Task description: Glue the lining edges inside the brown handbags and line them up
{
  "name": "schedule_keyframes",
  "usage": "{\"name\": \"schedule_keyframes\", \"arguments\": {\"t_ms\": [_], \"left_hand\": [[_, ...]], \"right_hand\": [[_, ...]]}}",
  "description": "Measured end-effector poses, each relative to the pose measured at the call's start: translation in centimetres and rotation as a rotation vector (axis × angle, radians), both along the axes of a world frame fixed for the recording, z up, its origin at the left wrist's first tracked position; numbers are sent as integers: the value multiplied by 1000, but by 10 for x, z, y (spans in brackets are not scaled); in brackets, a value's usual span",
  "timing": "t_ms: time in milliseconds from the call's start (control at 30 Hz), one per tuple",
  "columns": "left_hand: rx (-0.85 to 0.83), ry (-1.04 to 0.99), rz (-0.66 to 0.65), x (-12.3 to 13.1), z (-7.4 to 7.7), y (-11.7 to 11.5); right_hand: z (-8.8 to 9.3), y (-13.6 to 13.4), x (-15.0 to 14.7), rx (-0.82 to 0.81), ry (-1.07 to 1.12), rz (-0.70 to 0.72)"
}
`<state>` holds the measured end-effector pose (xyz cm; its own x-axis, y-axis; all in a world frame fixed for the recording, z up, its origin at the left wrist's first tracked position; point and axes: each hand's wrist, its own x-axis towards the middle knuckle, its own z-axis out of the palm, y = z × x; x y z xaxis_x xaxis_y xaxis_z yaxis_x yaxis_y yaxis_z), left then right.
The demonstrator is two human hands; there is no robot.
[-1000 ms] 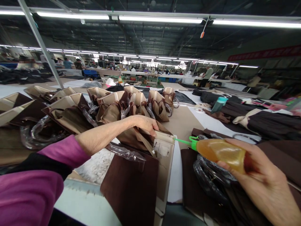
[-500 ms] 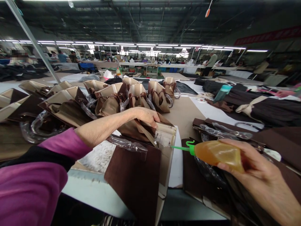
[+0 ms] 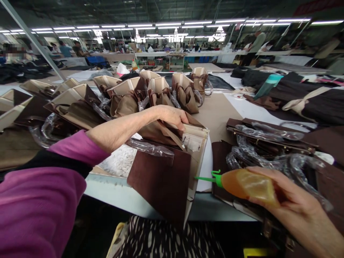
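Observation:
My right hand (image 3: 292, 200) is wrapped round a squeeze bottle (image 3: 245, 184) of amber liquid with a green nozzle, held on its side. The nozzle tip points left and reaches the beige inner side of a dark brown handbag (image 3: 161, 182). With its fingers closed on the bag's upper edge, my left hand (image 3: 174, 116) grips the handbag from above, and the bag lies tilted over the table's front edge. A plastic-wrapped handle (image 3: 152, 146) rests along its left side. I cannot tell whether liquid is coming out.
Several brown and tan handbags (image 3: 123, 96) stand behind and to the left. Dark bag pieces with plastic-wrapped handles (image 3: 268, 132) lie on the right. A teal-capped bottle (image 3: 268, 86) leans among dark cloth. People stand at far tables. The table's front edge (image 3: 107, 182) runs below.
My view has tipped downward, so the scene sits higher. The nozzle tip has moved down along the bag's inner side, nearer its lower end. My left hand keeps its grip.

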<state>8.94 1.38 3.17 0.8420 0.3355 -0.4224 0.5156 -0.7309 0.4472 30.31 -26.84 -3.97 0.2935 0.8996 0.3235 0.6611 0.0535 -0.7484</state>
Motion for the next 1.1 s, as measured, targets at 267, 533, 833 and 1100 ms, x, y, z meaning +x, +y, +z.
{"name": "schedule_keyframes", "arguments": {"t_ms": [267,533,833,1100], "left_hand": [[19,5,-18,-2,2,-2],[89,-11,19,-7,15,-14],[376,-62,103,-55,100,-51],[580,-34,287,-85,43,-79]], "right_hand": [[-25,-15,-5,-35,-30,150],[-43,-19,-3,-207,155,157],[-48,11,-7,-89,697,70],[-72,48,-30,-28,721,103]]}}
